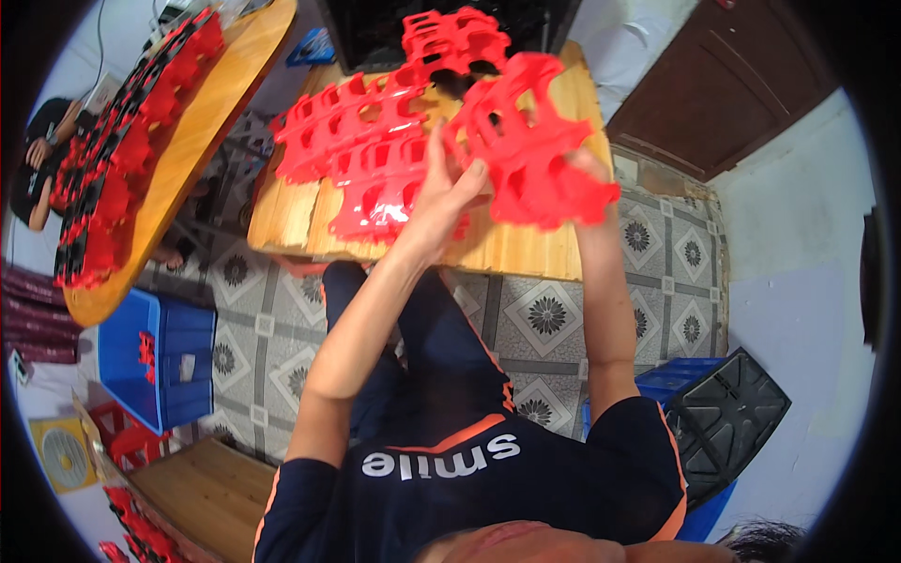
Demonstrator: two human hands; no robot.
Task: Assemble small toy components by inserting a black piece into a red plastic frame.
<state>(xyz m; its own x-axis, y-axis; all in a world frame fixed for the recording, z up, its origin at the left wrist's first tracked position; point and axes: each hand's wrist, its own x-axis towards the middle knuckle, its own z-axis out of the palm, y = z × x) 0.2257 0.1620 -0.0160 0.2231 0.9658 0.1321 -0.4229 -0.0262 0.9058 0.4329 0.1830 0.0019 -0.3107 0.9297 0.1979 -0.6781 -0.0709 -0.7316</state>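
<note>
A bright red moulded plastic part with large round cut-outs (540,188) is held up, slightly blurred, over the right side of a small wooden table. My left hand (449,195) grips its left edge, the thumb lying against the plastic. My right hand (589,167) holds its right side from behind, with most of those fingers hidden by the part. Just left of my left hand lie more red plastic parts of the same kind, one long piece (352,117) and a nearer glossy one (380,192). Another red part (450,42) sits at the table's far side.
The wooden table (526,258) backs onto a black box-like thing (361,38). To the left, a curved wooden table (211,141) carries red and black parts, with another person (47,150) beyond. Blue bins (183,366) stand at left; a black crate (727,422) is at right.
</note>
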